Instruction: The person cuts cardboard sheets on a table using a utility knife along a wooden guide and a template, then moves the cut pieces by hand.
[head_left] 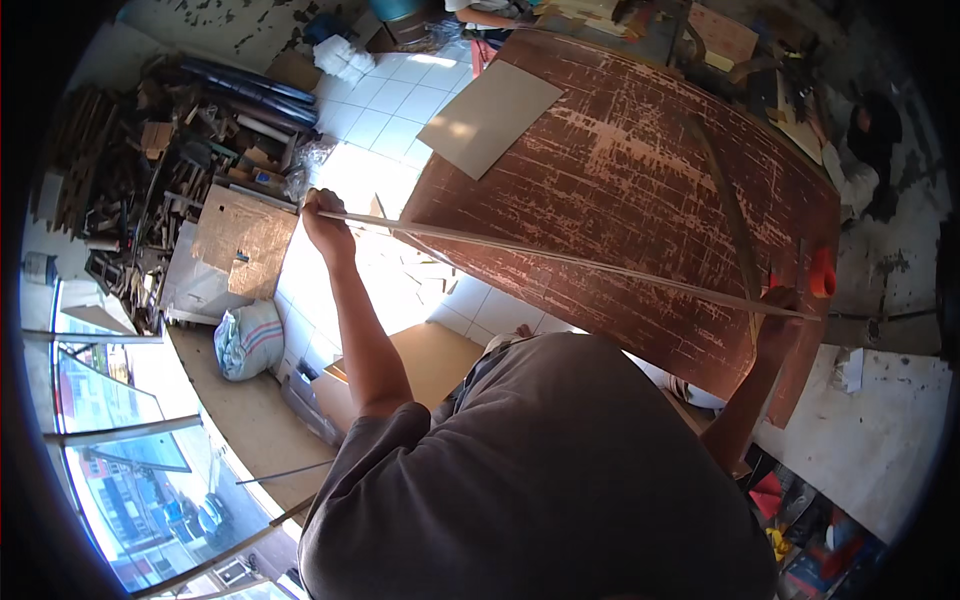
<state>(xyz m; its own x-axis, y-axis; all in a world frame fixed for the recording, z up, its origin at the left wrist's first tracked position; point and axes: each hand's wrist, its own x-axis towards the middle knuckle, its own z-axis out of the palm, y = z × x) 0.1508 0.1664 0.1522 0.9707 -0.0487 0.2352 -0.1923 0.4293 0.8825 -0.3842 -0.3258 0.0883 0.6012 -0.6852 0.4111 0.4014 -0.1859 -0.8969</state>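
Observation:
A long, thin, pale strip (540, 252), apparently wood, stretches between my two hands. My left hand (326, 222) is closed around its left end, out past the table's left edge and over the bright floor. Near the strip's other end, my right hand (777, 322) is closed on it above the right part of the table. Beneath the strip lies a large reddish-brown tabletop (620, 200), its surface scored with many pale cuts. A second, darker long strip (728, 195) rests on the table, running from the far side toward my right hand.
A grey-beige sheet (490, 118) overhangs the table's far left corner. A red ring-shaped roll (822, 273) is at the right edge. Scrap wood (150, 185) is piled at left, beside a stuffed sack (249, 340). Another person (487, 14) is at the far side.

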